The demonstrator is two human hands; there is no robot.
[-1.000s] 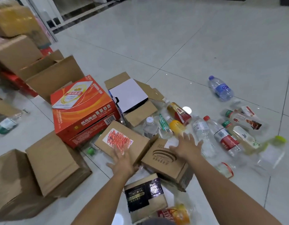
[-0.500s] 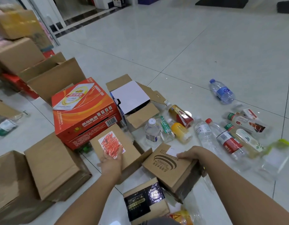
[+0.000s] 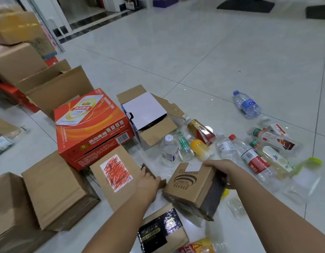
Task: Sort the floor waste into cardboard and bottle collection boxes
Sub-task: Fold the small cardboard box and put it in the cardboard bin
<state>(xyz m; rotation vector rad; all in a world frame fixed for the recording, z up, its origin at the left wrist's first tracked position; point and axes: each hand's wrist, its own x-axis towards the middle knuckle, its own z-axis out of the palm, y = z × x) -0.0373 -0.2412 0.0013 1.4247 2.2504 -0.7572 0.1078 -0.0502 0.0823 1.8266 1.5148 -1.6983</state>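
Note:
My left hand (image 3: 146, 181) grips the right edge of a flat brown box with a red-scribbled label (image 3: 115, 172), which leans against the red beer carton (image 3: 90, 132). My right hand (image 3: 219, 166) is shut on the far top edge of a small brown box with a printed logo (image 3: 191, 187), tilted up off the floor. Several plastic bottles (image 3: 225, 148) lie scattered on the tiles to the right, one clear bottle with a blue label (image 3: 247, 105) farther off. A black-labelled box (image 3: 161, 232) lies by my forearms.
An open white-lidded carton (image 3: 145, 114) sits behind the beer carton. Plain brown boxes (image 3: 54, 190) stand at the left, with more stacked cartons (image 3: 17, 61) at the far left. A bottle (image 3: 3, 143) lies at the left edge. Bare tile floor (image 3: 194, 52) stretches beyond.
Both hands reached down and closed on their boxes. The logo box is tipped up and lifted at its right side; the scribbled-label box has shifted left and is raised at my hand's side.

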